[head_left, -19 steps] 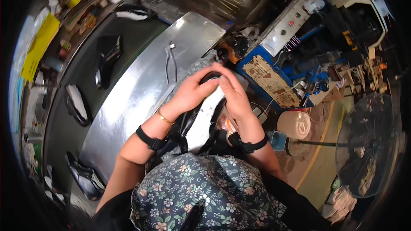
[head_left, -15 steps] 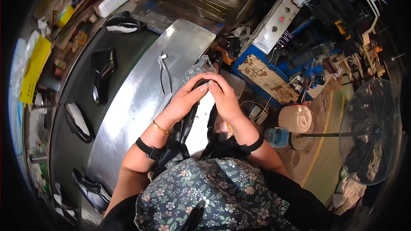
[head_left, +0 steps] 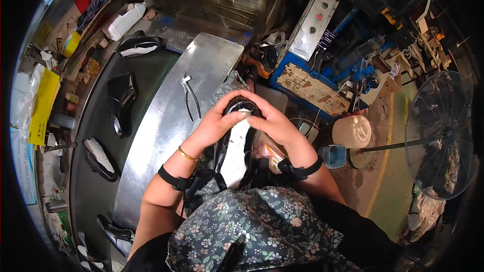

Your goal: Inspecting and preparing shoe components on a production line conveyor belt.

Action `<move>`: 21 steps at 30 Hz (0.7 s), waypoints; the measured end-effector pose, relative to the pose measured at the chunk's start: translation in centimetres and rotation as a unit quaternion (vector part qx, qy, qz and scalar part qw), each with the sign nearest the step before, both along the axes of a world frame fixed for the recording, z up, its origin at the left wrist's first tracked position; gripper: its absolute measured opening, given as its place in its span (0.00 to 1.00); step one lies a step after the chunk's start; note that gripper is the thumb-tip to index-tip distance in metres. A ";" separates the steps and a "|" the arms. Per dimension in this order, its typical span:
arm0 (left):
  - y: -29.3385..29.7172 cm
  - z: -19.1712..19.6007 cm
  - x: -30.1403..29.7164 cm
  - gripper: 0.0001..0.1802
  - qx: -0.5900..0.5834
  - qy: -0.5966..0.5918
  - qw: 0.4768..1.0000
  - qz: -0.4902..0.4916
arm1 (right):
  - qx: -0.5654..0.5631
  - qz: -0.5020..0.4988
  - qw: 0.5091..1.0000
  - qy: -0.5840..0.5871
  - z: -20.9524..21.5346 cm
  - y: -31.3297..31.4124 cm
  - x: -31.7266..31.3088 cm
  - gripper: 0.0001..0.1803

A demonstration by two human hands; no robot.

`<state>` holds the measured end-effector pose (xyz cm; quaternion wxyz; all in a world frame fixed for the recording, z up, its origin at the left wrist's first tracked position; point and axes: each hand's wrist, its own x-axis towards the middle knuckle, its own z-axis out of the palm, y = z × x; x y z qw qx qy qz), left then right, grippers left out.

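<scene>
Both hands hold a black shoe upper with a white insole [head_left: 236, 151] over my lap, its sole side up and its toe pointing away from me. My left hand [head_left: 217, 121] wraps the toe from the left with fingers curled over the tip. My right hand [head_left: 269, 121] grips the toe from the right, thumb pressed on the black edge. Metal pliers [head_left: 190, 98] lie on the shiny steel bench [head_left: 166, 136] just left of my left hand.
A dark conveyor belt [head_left: 88, 186] at left carries several black shoes [head_left: 121, 100]. A white jug [head_left: 126, 20] stands at the back. A grey control box [head_left: 315, 25] and blue machine [head_left: 307, 85] are ahead right, a bucket [head_left: 351, 131] and a standing fan [head_left: 441, 136] farther right.
The view has shifted so the hands and shoe sit lower and more central. Both hands stay on the shoe's toe, fingers reworking the edge.
</scene>
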<state>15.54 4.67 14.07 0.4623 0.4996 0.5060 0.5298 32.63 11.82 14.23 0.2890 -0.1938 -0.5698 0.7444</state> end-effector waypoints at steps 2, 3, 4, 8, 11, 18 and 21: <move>-0.3 0.8 0.4 0.34 -0.027 0.001 0.999 -0.019 | 0.106 0.001 0.994 -0.028 0.2 -0.3 0.2 0.31; -0.5 1.3 1.0 0.34 -0.008 -0.001 1.000 -0.015 | 0.109 -0.020 0.992 -0.067 0.4 -0.4 0.3 0.32; -0.7 2.0 1.7 0.36 -0.026 -0.016 1.000 -0.006 | 0.053 -0.016 0.998 -0.017 0.7 -0.2 0.7 0.32; -2.6 4.5 6.1 0.39 0.131 0.310 0.941 0.036 | -0.154 0.083 0.978 0.110 1.4 2.0 4.6 0.35; -4.7 4.6 7.4 0.34 0.182 0.162 0.954 -0.175 | -0.179 0.087 0.980 0.005 -0.2 2.4 10.5 0.36; -10.1 -1.2 0.9 0.16 -0.002 0.050 0.999 -0.019 | -0.273 -0.084 0.945 -0.161 -5.6 -4.6 18.0 0.30; -13.0 -3.7 -2.6 0.11 -0.089 -0.053 0.976 0.194 | 0.108 -0.126 0.979 -0.117 -5.7 -6.0 15.3 0.34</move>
